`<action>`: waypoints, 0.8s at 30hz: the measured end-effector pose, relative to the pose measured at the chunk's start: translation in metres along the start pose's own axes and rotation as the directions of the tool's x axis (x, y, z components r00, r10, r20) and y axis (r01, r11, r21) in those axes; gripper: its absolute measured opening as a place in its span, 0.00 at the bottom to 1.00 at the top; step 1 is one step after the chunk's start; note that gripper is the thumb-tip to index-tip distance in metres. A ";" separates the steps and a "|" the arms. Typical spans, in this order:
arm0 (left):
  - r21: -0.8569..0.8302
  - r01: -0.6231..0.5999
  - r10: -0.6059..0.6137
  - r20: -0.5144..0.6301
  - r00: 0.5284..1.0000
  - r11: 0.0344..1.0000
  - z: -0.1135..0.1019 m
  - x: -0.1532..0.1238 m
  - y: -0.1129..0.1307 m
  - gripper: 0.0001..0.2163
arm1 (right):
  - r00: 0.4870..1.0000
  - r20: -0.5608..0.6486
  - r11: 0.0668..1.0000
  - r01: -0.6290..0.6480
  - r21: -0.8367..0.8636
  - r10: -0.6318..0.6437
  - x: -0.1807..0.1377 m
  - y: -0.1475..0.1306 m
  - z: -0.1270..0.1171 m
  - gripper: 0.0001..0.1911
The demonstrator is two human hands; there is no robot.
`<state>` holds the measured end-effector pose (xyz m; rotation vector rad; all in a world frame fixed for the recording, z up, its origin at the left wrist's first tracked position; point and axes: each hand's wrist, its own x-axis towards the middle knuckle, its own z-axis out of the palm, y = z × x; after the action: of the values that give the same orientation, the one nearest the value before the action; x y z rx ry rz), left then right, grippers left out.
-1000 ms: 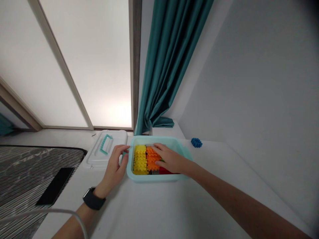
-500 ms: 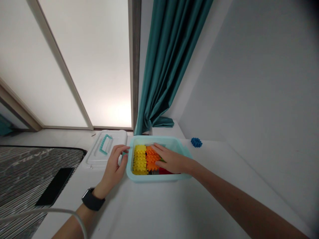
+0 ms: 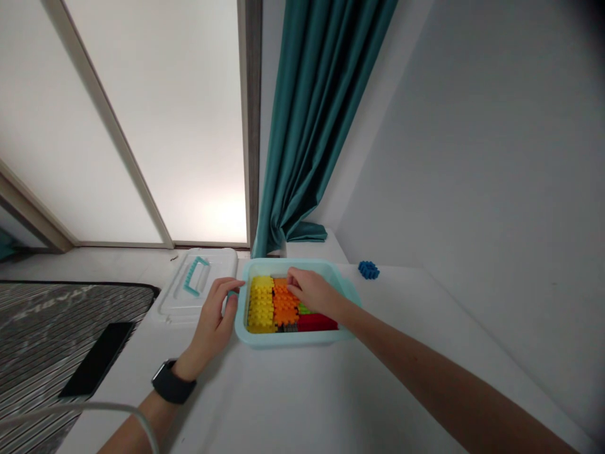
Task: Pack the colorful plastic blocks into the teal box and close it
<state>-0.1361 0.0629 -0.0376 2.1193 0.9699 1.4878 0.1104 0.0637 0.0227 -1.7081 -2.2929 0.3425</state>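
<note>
A light teal plastic box (image 3: 293, 341) stands on the white table and holds bumpy interlocking toy blocks. My left hand (image 3: 216, 318) is at its left side, with curved fingertips on the rim and the thumb near the wall. Over the box, my right hand (image 3: 314, 291) has its fingers pinched together at the far end of the orange blocks (image 3: 285, 308); the fingertips are partly hidden. Yellow blocks (image 3: 261, 306) lie in rows on the left. Green blocks (image 3: 304, 309) show below my right hand, and red blocks (image 3: 317, 323) lie along the near right wall.
A clear lid (image 3: 177, 306) with a teal handle lies left of the box. One blue block piece (image 3: 368, 270) sits right of it near the wall. A black phone (image 3: 97, 359) is at far left, with a white cable (image 3: 108, 407) nearer. A green curtain (image 3: 312, 126) hangs behind.
My right hand has drawn its spread fingers into a pinch over the orange blocks, uncovering more of the red and green ones. My left hand stays at the box rim.
</note>
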 end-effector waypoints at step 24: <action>-0.002 -0.024 0.025 0.002 1.000 1.000 0.000 -0.001 -0.002 0.11 | 1.000 -0.013 0.998 0.025 0.058 -0.024 -0.003 0.009 0.000 0.08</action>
<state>-0.1371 0.0638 -0.0397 2.1382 0.9447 1.4975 0.1191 0.0628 0.0198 -1.6483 -2.2698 0.3888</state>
